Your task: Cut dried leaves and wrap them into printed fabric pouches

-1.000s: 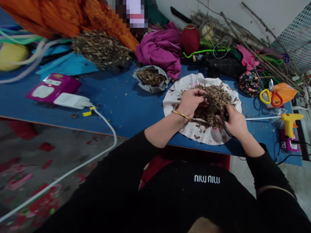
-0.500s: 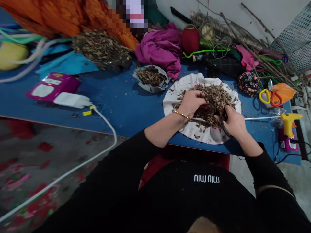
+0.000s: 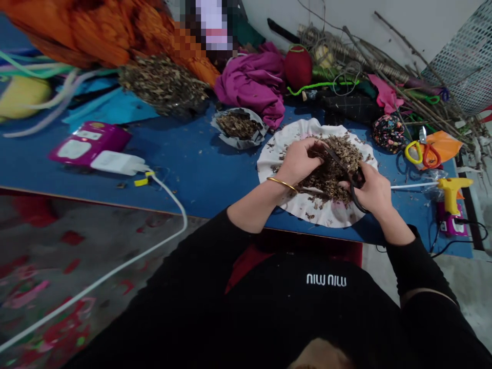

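Nearest are the black sleeves of the person, reaching over the edge of the blue worktop. The right hand grips the handles of the black scissors, whose blades point toward the left hand. The left hand, with a gold bangle at its wrist, brings its thumb and fingers close together beside the blades; whether it pinches anything is too small to tell. Both hands are above the pile of dry brown bits, which lies on the round white cloth, with loose crumbs scattered over the cloth.

To the right of the cloth lies a yellow glue gun; to the far left, a white plug sits in a purple power strip.

Beyond, yellow-and-red scissors rest by orange material, near a flowered bundle. A small wrapped holder of dry bits stands left of the cloth. Farther back are magenta fabric, a larger leafy heap, orange fabric and twigs against the wall.
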`<state>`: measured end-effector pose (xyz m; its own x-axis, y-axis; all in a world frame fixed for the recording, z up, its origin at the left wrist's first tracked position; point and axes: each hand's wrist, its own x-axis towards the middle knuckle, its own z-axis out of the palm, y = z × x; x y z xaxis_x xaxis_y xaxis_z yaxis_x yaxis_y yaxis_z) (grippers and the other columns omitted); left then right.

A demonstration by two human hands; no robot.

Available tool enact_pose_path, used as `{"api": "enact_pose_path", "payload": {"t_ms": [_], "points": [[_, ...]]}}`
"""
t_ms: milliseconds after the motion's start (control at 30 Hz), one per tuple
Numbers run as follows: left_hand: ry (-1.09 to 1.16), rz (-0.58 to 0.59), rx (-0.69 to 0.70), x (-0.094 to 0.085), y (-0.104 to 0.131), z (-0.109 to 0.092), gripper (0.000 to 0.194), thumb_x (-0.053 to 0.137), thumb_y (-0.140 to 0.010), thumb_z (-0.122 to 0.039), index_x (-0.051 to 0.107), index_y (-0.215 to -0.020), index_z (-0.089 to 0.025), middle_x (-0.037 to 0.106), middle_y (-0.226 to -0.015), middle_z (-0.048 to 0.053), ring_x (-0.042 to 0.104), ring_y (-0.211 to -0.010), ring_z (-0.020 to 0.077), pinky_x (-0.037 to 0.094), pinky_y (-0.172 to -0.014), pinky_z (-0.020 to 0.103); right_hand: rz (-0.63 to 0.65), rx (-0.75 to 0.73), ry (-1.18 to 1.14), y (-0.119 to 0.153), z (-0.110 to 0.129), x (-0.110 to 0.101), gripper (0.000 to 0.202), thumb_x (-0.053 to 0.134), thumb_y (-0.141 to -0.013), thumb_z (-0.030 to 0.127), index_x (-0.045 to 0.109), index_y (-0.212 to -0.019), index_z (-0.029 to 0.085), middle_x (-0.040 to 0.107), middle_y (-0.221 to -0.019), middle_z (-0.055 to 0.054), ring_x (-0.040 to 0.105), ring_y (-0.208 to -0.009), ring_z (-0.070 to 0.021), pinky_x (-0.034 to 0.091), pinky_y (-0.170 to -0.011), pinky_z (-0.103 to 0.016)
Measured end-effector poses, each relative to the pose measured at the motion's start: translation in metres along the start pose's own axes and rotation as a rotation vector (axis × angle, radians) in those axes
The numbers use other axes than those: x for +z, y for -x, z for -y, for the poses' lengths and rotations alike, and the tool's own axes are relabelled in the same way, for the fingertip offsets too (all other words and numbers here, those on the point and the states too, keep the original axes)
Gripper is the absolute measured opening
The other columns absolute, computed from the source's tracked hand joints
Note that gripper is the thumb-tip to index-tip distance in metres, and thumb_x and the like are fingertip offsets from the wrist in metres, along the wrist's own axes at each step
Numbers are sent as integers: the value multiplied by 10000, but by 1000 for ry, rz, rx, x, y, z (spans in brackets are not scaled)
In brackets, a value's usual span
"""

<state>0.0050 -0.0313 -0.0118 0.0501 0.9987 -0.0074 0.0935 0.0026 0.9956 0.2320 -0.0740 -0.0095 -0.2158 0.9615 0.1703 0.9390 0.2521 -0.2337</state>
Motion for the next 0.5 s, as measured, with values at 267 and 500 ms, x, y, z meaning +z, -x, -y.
{"api": "enact_pose_path", "payload": {"t_ms": [267, 500], "points": [[-515, -115, 334, -18, -2, 5, 492, 485, -789, 9, 769, -1141, -184, 758, -1257, 99, 663, -1217, 263, 465, -1148, 445, 46, 0, 92, 3, 0, -10, 766, 570, -892, 699, 561, -1400, 126, 682, -1251, -215, 677, -1068, -362, 526, -823, -416], [-701, 455, 878, 16, 22, -8, 518, 633, -974, -418, 630, -1432, -176, 539, -1591, 137, 389, -1563, 308, 218, -1327, 546, 166, -7, 261, 5, 23, -40, 614, 663, -852, 451, 537, -1320, 75, 695, -1196, -237, 699, -1024, -370, 508, -815, -405]]}}
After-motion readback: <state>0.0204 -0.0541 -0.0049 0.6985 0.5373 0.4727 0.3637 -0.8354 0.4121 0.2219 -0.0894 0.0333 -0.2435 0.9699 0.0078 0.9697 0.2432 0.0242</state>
